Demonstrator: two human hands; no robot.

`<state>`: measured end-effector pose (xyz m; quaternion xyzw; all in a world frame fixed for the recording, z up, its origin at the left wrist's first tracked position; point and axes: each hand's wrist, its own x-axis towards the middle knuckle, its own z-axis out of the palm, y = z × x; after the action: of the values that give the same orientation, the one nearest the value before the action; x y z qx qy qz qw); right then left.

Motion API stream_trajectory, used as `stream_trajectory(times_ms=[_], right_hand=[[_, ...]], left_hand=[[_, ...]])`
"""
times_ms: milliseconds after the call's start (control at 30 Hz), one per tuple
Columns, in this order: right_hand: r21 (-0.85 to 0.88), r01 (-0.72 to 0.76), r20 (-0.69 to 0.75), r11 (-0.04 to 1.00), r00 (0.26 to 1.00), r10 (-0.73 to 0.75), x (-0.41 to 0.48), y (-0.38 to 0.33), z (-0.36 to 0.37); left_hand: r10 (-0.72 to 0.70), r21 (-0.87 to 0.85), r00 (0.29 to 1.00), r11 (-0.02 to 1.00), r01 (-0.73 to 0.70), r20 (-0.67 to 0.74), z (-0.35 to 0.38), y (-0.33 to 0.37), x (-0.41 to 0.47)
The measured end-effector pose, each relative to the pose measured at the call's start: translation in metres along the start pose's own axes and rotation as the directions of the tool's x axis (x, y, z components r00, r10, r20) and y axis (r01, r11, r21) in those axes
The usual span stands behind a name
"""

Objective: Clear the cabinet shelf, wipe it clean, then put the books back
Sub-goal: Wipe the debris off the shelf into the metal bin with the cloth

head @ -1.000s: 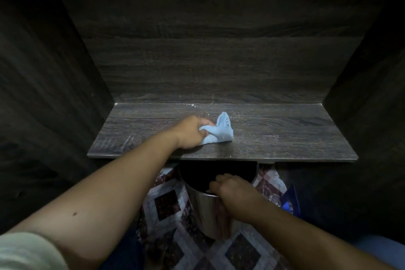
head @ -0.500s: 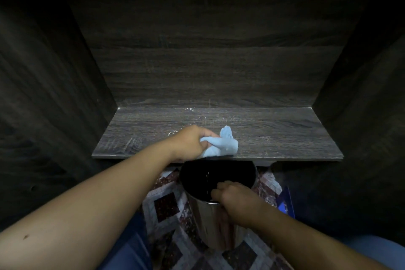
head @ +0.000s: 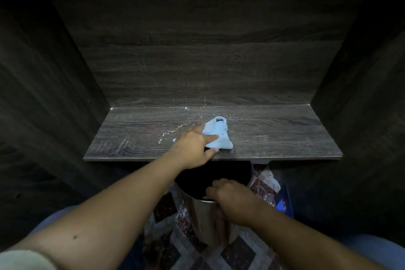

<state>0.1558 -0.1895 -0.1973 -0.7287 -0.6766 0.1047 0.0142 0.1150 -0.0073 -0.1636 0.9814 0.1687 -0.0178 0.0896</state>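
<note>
- Now the shelf [head: 274, 138] is seen as a flat board of dark wood with fine lines in its grain. It is closed in by dark wooden walls at the back and both sides.
- A soft, crumpled, light blue cloth [head: 219, 136] is laid on the shelf, near the middle of its front edge.
- The cloth is pressed down by the left hand [head: 194, 147], whose fingers are spread out fairly straight on top of it.
- Small white specks [head: 173, 131] are scattered on the wood just left of the cloth.
- A round, shiny metal bin [head: 201, 221] is held below the shelf's front edge. Its rim is gripped by the curled fingers of the right hand [head: 234, 201].
- The inside of the bin is dark, so what is in it cannot be told.
- A rug [head: 166, 210] with diamond shapes is spread under the bin.
</note>
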Motion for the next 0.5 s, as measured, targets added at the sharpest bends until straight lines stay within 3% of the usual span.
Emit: stream_trajectory(times_ms=[333, 500], right_hand=[[0.008, 0.009, 0.039, 1.000, 0.999, -0.009, -0.004, -0.002, 0.001], [0.002, 0.012, 0.047, 1.000, 0.999, -0.012, -0.009, -0.001, 0.004]], left_hand=[[0.189, 0.067, 0.967, 0.977, -0.203, 0.172, -0.023, 0.007, -0.015], [0.262, -0.058, 0.946, 0.965, -0.256, 0.192, -0.031, 0.010, -0.026]])
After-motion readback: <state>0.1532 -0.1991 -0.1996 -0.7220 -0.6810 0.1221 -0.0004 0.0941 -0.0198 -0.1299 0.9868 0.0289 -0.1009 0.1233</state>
